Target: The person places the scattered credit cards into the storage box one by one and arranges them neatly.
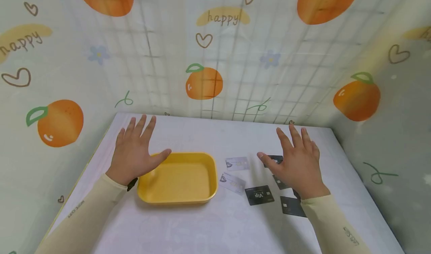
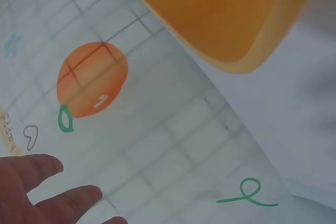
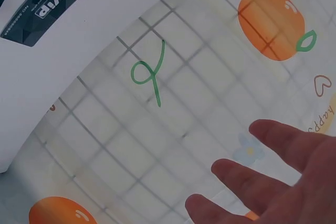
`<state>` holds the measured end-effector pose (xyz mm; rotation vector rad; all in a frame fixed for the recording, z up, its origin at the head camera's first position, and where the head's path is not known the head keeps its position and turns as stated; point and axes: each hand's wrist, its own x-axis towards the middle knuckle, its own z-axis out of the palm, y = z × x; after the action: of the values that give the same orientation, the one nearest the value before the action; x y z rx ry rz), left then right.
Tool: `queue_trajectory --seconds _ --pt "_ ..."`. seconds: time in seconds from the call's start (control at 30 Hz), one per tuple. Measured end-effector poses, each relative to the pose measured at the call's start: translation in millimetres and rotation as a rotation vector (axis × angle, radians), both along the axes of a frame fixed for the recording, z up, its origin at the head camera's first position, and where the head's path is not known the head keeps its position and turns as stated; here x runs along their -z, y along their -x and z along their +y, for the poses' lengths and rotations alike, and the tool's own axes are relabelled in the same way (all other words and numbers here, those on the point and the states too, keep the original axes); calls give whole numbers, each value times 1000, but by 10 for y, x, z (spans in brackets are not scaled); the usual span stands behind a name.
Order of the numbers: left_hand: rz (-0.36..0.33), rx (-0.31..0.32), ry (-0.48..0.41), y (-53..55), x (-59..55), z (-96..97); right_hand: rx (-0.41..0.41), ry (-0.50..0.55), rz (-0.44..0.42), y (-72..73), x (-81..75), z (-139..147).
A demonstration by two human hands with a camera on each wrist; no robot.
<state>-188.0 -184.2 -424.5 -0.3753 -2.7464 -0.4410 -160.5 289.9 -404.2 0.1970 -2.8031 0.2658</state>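
Note:
My left hand [image 1: 132,153] is raised with straight, spread fingers and holds nothing; its thumb overlaps the back left corner of a yellow tray [image 1: 182,181] in the head view. On the right, my right hand [image 1: 299,165] is also held up, fingers spread, above several cards. A black card marked "Vip" [image 1: 259,195] lies on the table below and left of it. Another black card [image 1: 292,206] is partly hidden by the wrist, and further black cards show from behind the hand. Two whitish cards [image 1: 237,163] lie between the tray and the black ones.
The white table [image 1: 188,228] has a back edge just beyond the hands. Behind it and at both sides hangs a pale curtain [image 1: 161,74] printed with oranges, hearts and "happy", with a wire grid showing through at the back.

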Motion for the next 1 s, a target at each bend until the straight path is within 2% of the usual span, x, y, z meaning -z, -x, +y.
queue_trajectory --seconds 0.3,0.5,0.7,0.87,1.0 --pt "2 -5 10 -35 55 -43 -2 -5 -6 -22 -4 -58" --pt "-26 -7 14 -121 126 -88 -9 -1 -9 -55 29 -87" --pt "-56 -32 -5 -235 367 -204 -42 -17 -33 15 101 -166" --pt "-42 -42 -27 -372 573 -270 -77 -45 -101 95 190 -261" --pt "-60 -53 -31 -494 711 -288 -112 -60 -165 181 300 -338"
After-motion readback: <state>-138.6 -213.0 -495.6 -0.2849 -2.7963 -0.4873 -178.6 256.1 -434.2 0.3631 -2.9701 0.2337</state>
